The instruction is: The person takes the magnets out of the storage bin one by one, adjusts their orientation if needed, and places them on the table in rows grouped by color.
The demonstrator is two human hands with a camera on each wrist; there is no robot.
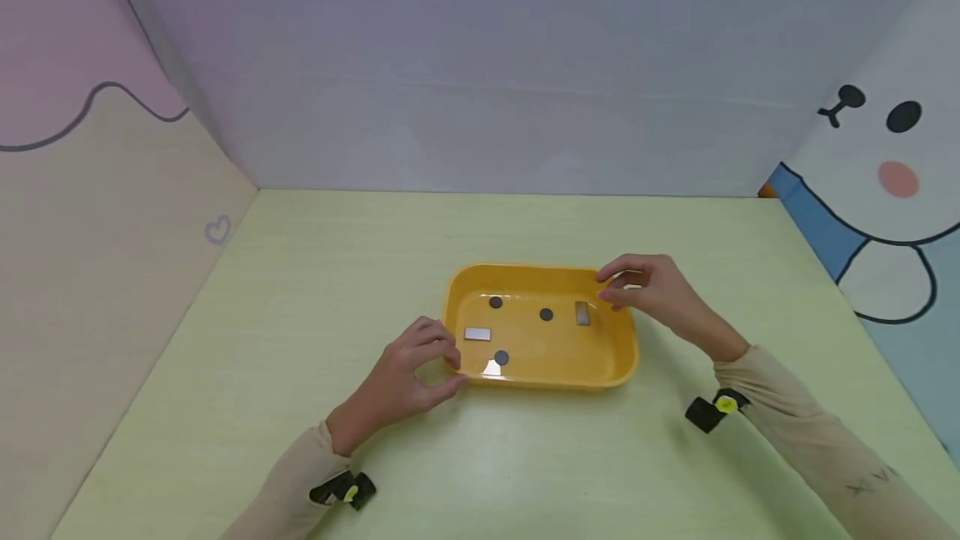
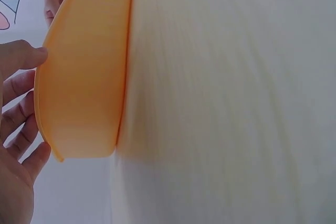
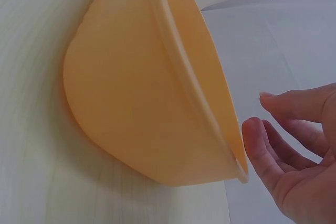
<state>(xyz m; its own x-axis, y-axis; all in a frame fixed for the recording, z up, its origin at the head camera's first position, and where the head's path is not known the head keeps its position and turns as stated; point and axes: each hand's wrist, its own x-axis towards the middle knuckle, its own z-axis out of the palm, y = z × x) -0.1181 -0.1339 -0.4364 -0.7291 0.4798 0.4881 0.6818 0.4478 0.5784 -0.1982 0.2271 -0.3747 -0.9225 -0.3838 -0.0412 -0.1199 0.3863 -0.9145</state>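
Head: three discs, two bars

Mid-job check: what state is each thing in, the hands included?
Yellow tray: upright, open-topped, on the table, pieces inside.
Three dark discs: lying in the tray, apart from one another.
Left silver bar: lying lengthwise along the tray.
Right silver bar: lying crosswise.
Left hand: thumb and fingers curved around the near left corner.
Right hand: at the far right corner, holding nothing.
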